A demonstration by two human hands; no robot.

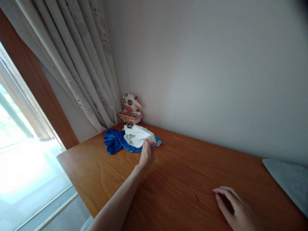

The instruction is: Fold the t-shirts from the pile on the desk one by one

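Note:
My left hand (147,154) reaches out over the wooden table, its thumb and fingers pinched on the near right edge of a white cloth (138,134). Part of that cloth stands up in loose folds. Underneath and beside it lies a shiny blue cloth (114,141), bunched at its left end, with a lighter blue part and white marks at its right tip. The exact grip is partly hidden by my fingers. Lower right, my right hand (234,207) hovers or rests by the tabletop, fingers curved, thumb and forefinger slightly apart, nothing between them.
A toy cow with a small keyboard (130,110) stands in the back corner, behind the cloths. Grey fabric (290,179) lies along the table's right side. A patterned curtain (79,61) hangs by the window on the left. The wooden table (183,166) meets the wall behind.

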